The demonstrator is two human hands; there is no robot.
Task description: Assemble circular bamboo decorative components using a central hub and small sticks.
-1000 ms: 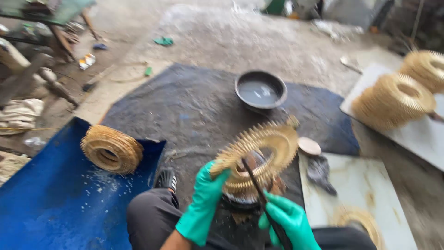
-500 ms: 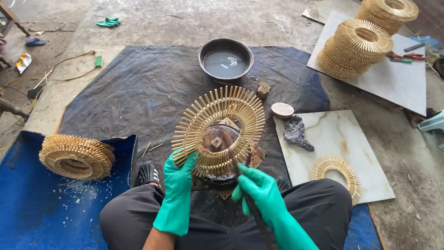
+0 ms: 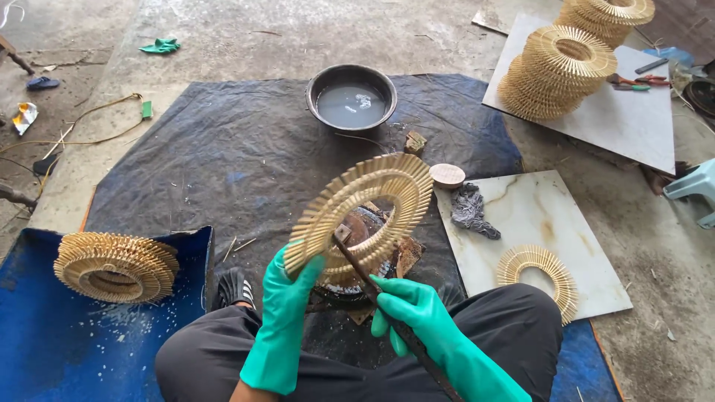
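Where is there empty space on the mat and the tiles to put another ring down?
Free: the dark tarp left of the water bowl, and the marble tile between the grey rag and the flat ring. Crowded: around the left hand and right hand, and the far tile with stacked rings.

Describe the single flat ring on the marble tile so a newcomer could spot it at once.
Find the marble tile lying right of the dark tarp. Near its front edge lies the flat ring of pale sticks. Unlike the stacked rings on the far white board, it lies alone, one layer thick.
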